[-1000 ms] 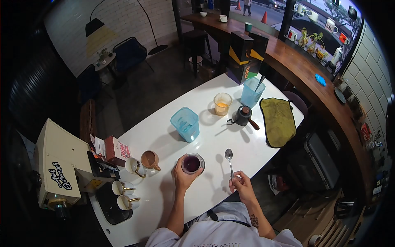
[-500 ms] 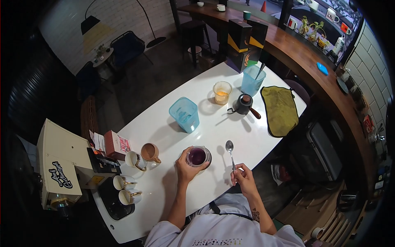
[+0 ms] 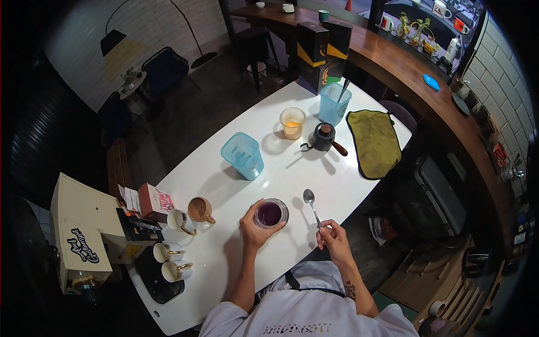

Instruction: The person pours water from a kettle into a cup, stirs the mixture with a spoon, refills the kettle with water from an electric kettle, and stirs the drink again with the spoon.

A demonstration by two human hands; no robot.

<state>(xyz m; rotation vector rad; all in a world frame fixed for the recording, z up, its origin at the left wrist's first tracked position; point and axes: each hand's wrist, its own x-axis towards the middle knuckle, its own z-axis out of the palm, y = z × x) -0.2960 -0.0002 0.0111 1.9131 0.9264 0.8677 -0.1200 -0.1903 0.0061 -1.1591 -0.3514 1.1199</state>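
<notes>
My left hand [image 3: 257, 226] is wrapped round a clear glass [image 3: 272, 214] with dark purple liquid in it, near the front edge of the white table [image 3: 224, 247]. To its right, my right hand [image 3: 333, 238] pinches the handle of a metal spoon [image 3: 311, 203], its bowl pointing away from me and apart from the glass. Beyond the glass stands a light blue plastic container [image 3: 243, 159]. Farther back are a glass with orange contents [image 3: 292, 124] and a small dark kettle [image 3: 324, 139] with a wooden handle.
A second blue container [image 3: 335, 105] holds a utensil, beside a green cloth [image 3: 375, 144] and black boxes [image 3: 320, 56]. On the left are a brown mug [image 3: 200, 209], several white cups [image 3: 176, 271] on a black tray [image 3: 151, 281], a red-and-white box [image 3: 155, 201] and a cream-coloured machine [image 3: 81, 224].
My view has shifted slightly, so the background sits a little farther left. Both hands keep their hold on the glass and the spoon.
</notes>
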